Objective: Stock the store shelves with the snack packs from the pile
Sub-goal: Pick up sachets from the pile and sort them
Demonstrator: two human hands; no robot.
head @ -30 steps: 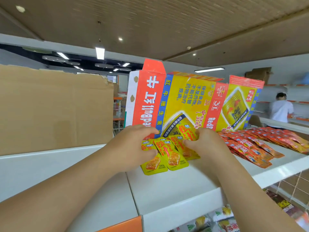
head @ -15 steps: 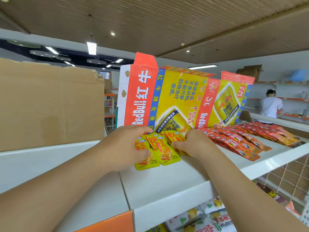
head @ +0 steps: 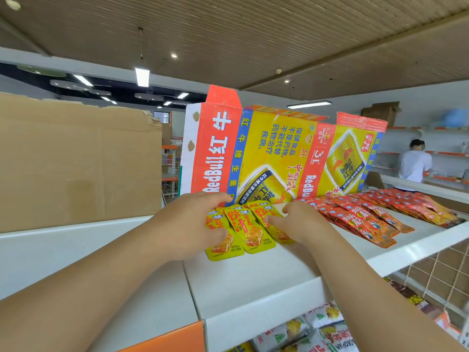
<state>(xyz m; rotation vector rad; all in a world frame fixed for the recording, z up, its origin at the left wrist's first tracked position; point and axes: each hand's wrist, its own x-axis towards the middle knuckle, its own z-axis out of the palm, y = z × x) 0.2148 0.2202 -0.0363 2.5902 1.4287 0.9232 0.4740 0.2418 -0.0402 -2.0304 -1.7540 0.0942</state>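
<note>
Three yellow snack packs (head: 245, 231) lie fanned side by side on the white top shelf (head: 256, 278), in front of a flattened RedBull carton. My left hand (head: 189, 224) holds the left end of the fan, thumb on the leftmost pack's face and fingers curled over the packs' top edges. From the right, my right hand (head: 303, 222) pinches the rightmost pack, thumb on its face. A row of red snack packs (head: 368, 215) covers the shelf further right, apart from the yellow ones.
The flattened RedBull carton (head: 269, 153) stands upright behind the packs. A brown cardboard sheet (head: 76, 161) stands at the back left. More snack bags (head: 299, 332) lie on the shelf below. A person in a white shirt (head: 415, 166) works at the far right shelves.
The yellow pack my right hand held tilted up now lies flat with the others. Both hands have settled lower on the fan of packs.
</note>
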